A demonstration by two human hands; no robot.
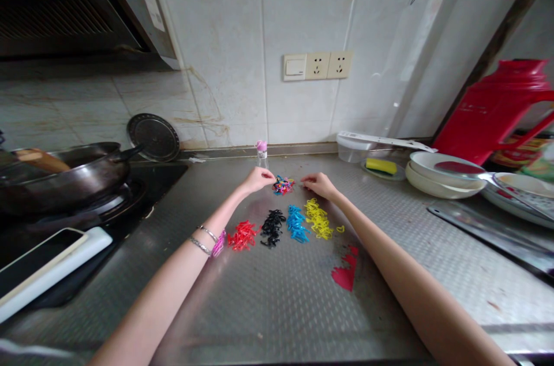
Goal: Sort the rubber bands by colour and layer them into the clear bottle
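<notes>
A small mixed heap of coloured rubber bands (283, 185) lies on the metal counter between my two hands. My left hand (258, 179) is at the heap's left edge, fingertips pinched together against it. Just right of the heap, apart from it, my right hand (319, 183) has its fingers drawn together; what they hold, if anything, is too small to see. Nearer to me are single-colour piles: red bands (243, 235), black bands (272, 229), blue bands (298, 224) and yellow bands (319, 219). Pink bands (219, 244) show partly behind my left wrist.
A small pink-capped bottle (262, 152) stands behind my left hand. On the left are a pan (64, 181) on the stove and a phone (38, 265). Stacked bowls (441, 181), a knife (485, 233) and a red thermos (489, 115) occupy the right side.
</notes>
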